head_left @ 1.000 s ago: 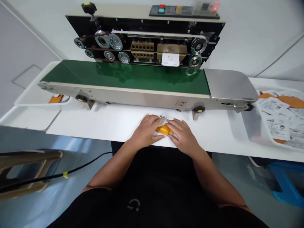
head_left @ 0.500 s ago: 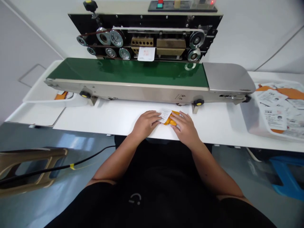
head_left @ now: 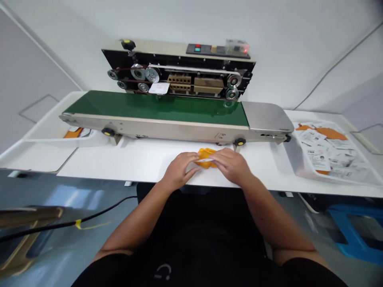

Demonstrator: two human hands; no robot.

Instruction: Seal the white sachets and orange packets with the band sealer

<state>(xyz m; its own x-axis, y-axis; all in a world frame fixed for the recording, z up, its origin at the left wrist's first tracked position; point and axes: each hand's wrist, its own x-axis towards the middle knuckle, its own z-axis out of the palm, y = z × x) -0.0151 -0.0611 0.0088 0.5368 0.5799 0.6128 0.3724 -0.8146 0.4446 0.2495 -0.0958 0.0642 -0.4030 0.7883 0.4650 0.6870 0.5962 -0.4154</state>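
Holding a white pouch point(head_left: 204, 160) almost edge-on across an orange packet point(head_left: 206, 153), close to the worktop's point(head_left: 140, 163) front edge, about midway along. Apparently partway through: this pouch in hand and apart from the machine point(head_left: 206, 63); one white sachet point(head_left: 159, 88) at the rollers, above the belt point(head_left: 167, 107); a few pieces in the left bin point(head_left: 56, 127), toward the worktop's left end; a much bigger heap in the right bin point(head_left: 302, 161), farther right, probably the bulk left to handle. No exact count possible.

Between the hands, the pouch: left end at the left hand's point(head_left: 178, 169) fingertips, thumb well apart, grip too unclear to tell; right end seemingly pinched in the right hand point(head_left: 231, 165), thumb hidden. Packet also between both, mostly behind the pouch, right side partly covered by fingers.
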